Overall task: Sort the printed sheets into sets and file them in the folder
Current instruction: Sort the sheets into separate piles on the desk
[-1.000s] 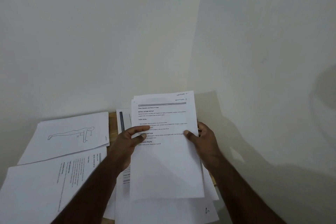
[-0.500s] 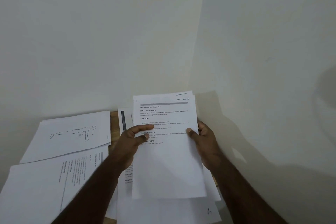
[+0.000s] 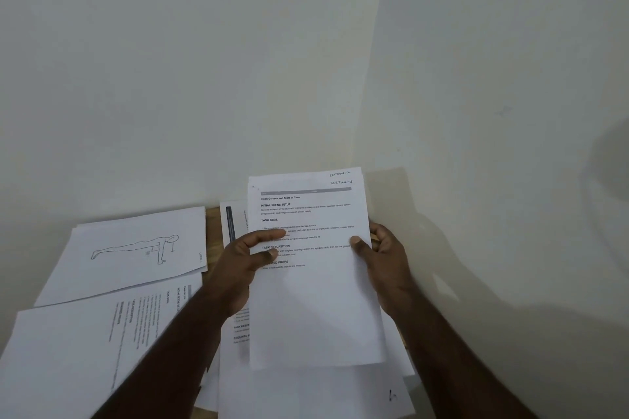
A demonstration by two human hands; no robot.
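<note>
Both hands hold a small stack of printed sheets above the desk: the left hand pinches its left edge, the right hand its right edge. More sheets lie beneath, and 2 piles, a figure-drawing sheet and a text sheet, lie left.

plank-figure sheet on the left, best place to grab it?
Probably the right short edge of the plank-figure sheet, coming from the right. That edge hangs over the bare wood strip, so fingers can slip under it. Its near edge lies on the text sheet, and the rest looks flat. Both the left hand and right hand now hold the stack, so free one first.
</note>
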